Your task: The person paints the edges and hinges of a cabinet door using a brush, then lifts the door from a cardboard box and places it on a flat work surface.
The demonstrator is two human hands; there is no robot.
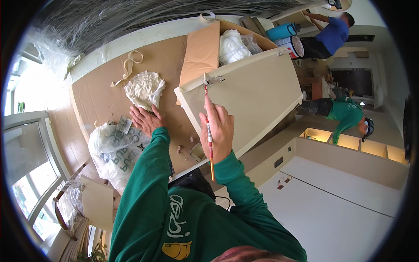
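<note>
My right hand [220,131] is closed round a thin paintbrush [209,139] with a red and golden handle. The brush's tip is at a small metal hinge [214,80] near the left end of a cream cabinet door [255,98]. Whether the bristles touch the hinge or the panel is too small to tell. My left hand [147,121] lies flat with its fingers apart on the cardboard sheet [98,98]. Its fingertips are close to a crumpled off-white cloth [145,88]. Nearer me, a white plastic bag [115,150] sits beside that hand.
Behind the door stands an open cardboard box [203,52] holding white crumpled material. A blue bottle [281,32] and a paint can [291,46] are beyond it. Loose tape [128,67] lies by the cloth. Two people, in blue [334,37] and green [347,114], work at the right.
</note>
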